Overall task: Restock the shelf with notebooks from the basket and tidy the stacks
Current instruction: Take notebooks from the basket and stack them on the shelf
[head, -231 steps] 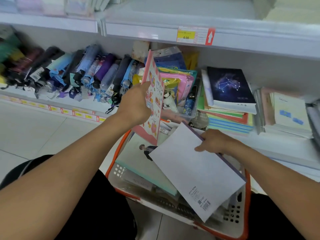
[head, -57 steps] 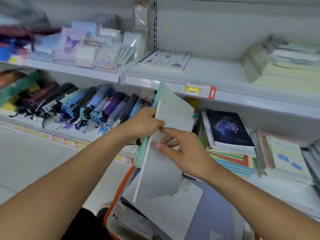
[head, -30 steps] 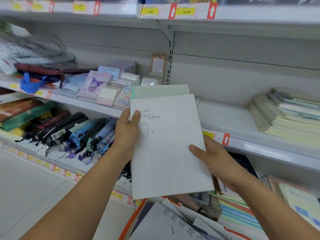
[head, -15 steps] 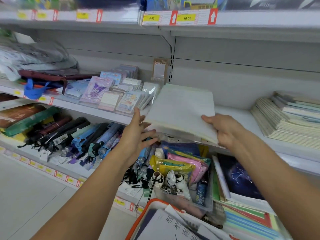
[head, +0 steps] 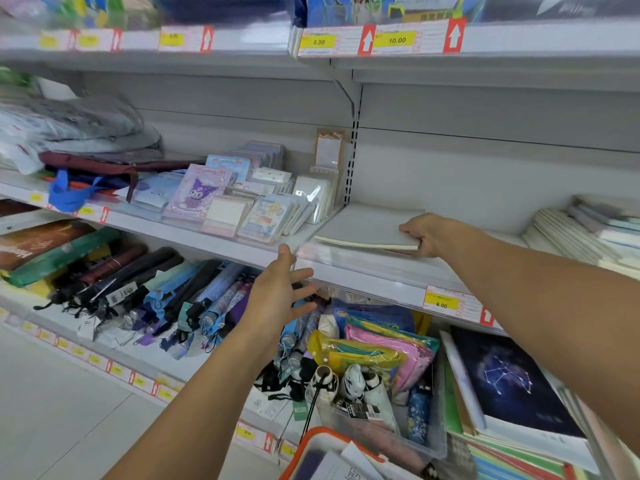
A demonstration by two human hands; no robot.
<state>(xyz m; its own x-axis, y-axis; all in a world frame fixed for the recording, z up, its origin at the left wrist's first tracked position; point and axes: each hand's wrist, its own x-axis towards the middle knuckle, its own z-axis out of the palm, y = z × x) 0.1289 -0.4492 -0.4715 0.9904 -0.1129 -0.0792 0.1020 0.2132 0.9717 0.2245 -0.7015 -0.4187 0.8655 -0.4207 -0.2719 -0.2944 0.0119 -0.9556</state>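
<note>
Right hand (head: pixel 427 233): fingers curled round the near right corner of the notebooks (head: pixel 367 228), thumb on top. Stack lies flat on the shelf (head: pixel 363 268), just right of the packaged notepads (head: pixel 263 206) and well apart from the stack (head: pixel 581 233) at far right. Left hand (head: pixel 277 296): fingers spread, holding nothing, hanging in front of the shelf lip. Basket (head: pixel 332 445) below, more stock inside. How many notebooks are in the grip is hard to tell, probably two.

To do well: slide the stack back, square its edges to the lip, then let go; the free hand can steady the left edge.
</note>
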